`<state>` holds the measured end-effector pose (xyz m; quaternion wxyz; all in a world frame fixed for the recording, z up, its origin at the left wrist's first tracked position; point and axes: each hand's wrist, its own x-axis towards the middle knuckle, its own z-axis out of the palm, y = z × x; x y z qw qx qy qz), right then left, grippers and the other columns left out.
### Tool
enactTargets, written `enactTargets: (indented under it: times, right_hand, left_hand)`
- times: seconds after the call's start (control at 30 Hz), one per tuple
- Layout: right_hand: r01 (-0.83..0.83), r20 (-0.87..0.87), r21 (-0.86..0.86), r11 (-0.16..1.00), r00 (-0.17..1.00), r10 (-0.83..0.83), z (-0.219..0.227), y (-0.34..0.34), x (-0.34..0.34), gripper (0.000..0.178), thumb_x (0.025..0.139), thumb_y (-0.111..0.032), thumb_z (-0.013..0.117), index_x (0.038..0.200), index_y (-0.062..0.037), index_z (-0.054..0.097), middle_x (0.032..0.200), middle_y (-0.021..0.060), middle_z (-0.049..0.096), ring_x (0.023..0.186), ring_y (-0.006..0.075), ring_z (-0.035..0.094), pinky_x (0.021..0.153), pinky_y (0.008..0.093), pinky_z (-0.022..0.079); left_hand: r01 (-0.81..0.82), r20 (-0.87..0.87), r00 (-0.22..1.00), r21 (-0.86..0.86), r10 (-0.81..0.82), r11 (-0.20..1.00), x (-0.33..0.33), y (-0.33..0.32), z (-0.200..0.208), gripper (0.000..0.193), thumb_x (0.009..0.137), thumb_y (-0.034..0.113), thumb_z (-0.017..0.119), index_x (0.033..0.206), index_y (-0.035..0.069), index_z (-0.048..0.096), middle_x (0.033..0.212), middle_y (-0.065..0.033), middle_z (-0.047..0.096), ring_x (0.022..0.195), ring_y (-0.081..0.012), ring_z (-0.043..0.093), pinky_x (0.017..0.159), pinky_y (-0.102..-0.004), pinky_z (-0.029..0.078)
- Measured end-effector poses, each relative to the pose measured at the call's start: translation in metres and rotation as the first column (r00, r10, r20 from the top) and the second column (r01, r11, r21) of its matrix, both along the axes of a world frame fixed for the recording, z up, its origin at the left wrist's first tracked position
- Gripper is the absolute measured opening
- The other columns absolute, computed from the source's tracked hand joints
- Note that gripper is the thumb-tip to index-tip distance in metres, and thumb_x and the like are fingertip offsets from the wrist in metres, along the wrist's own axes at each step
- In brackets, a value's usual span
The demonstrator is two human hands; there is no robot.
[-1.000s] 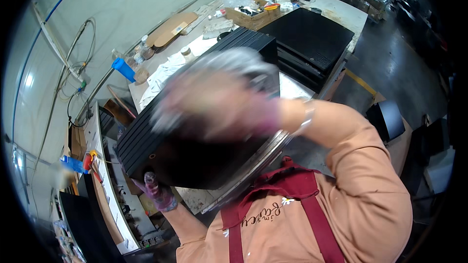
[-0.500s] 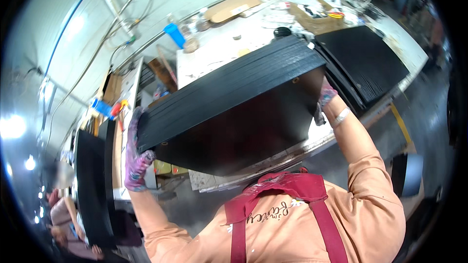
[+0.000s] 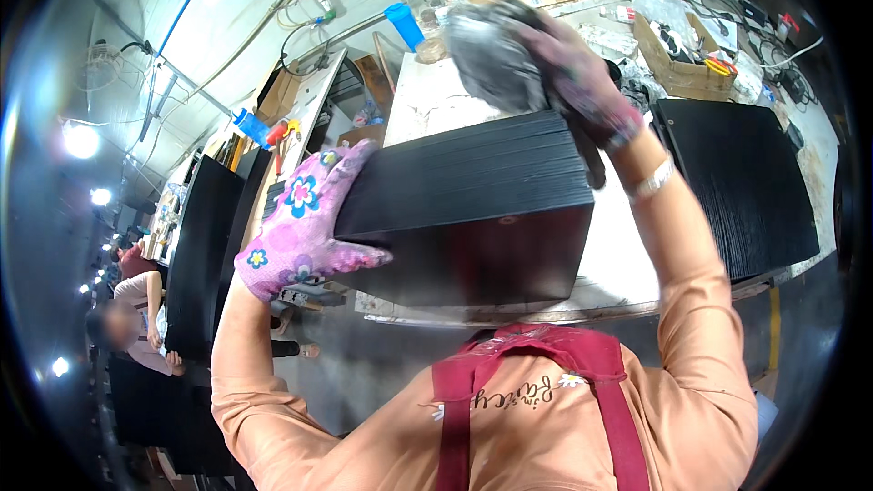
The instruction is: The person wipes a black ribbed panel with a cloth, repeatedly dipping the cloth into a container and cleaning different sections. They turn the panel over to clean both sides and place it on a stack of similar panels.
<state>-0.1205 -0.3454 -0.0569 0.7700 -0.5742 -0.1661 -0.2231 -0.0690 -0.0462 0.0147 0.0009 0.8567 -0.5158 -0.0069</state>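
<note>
In front of me on the white table stands a thick black block (image 3: 473, 250). Its grained upper side carries long parallel lines, like several boards pressed together on edge; I cannot tell for certain. My left hand (image 3: 314, 214), in a pink flowered glove, grips its left end, fingers over the top and thumb against the near face. Above the block's right end is my right hand (image 3: 577, 77), gloved and blurred by motion. Its fingers are closed on a crumpled dark grey rag (image 3: 496, 55), smeared too, which hangs over the far side of the block.
Black boards (image 3: 737, 186) lie on the table (image 3: 618, 255) at right, near a cardboard box (image 3: 677, 68) of small items. A blue cup (image 3: 405, 25) stands at the back. More black panels (image 3: 205, 255) stand at left, where another person (image 3: 145, 327) sits.
My right hand has left the block's right end and risen with the grey rag. The block has come down to a level position, and my left hand still holds its left end.
</note>
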Motion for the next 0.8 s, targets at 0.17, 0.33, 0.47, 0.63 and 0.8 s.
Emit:
enactTargets:
  times: [0.17,0.33,0.47,0.63,0.8]
  right_hand:
    - [-0.060,0.034,-0.819,0.571,0.988,0.152,0.049,0.046,0.005,0.028,0.084,-0.018,0.057,0.112,-0.0141,0.060,0.096,0.0054,0.065,0.092,0.0164,0.061,0.079,0.0272,0.047]
    - [-0.192,-0.137,-0.912,0.362,0.976,0.170,0.056,-0.004,-0.041,0.039,0.078,-0.017,0.063,0.116,-0.0166,0.059,0.105,0.0053,0.062,0.093,0.0189,0.061,0.069,0.0308,0.050]
    - [-0.293,-0.243,-0.897,0.331,0.952,0.184,0.063,-0.014,-0.054,0.041,0.074,-0.010,0.062,0.115,-0.0131,0.058,0.104,0.0087,0.061,0.092,0.0232,0.061,0.079,0.0358,0.048]
    - [-0.052,0.066,-0.942,0.331,0.940,0.334,0.049,0.042,-0.019,0.024,0.079,-0.019,0.061,0.099,-0.0071,0.058,0.092,0.0117,0.061,0.088,0.0292,0.059,0.074,0.0380,0.047]
    - [0.015,0.142,-0.949,0.315,0.912,0.384,0.044,-0.001,-0.073,0.023,0.073,-0.014,0.064,0.094,-0.0102,0.054,0.091,0.0081,0.056,0.088,0.0283,0.058,0.070,0.0391,0.046]
  left_hand:
    - [-0.013,0.160,0.987,-0.015,0.015,1.000,0.009,0.006,-0.012,0.097,0.056,0.045,0.080,0.133,0.003,0.039,0.129,-0.0184,0.043,0.121,-0.0352,0.039,0.103,-0.0425,0.029]
    - [-0.031,0.062,0.998,-0.040,0.033,0.999,-0.003,0.002,-0.007,0.101,0.049,0.045,0.079,0.132,0.004,0.041,0.125,-0.0171,0.047,0.117,-0.0353,0.043,0.100,-0.0414,0.032]
    - [-0.009,0.071,0.997,-0.065,0.014,0.998,-0.006,-0.002,-0.008,0.104,0.045,0.044,0.079,0.133,0.003,0.040,0.124,-0.0175,0.047,0.117,-0.0354,0.043,0.100,-0.0411,0.032]
    - [-0.107,-0.004,0.994,-0.071,0.107,0.992,-0.003,0.004,-0.015,0.106,0.045,0.045,0.080,0.133,0.003,0.038,0.127,-0.0170,0.046,0.119,-0.0343,0.041,0.102,-0.0423,0.029]
    - [-0.088,-0.022,0.996,-0.048,0.087,0.995,-0.014,0.010,-0.012,0.107,0.045,0.046,0.080,0.134,0.003,0.039,0.130,-0.0175,0.044,0.122,-0.0338,0.039,0.103,-0.0412,0.027]
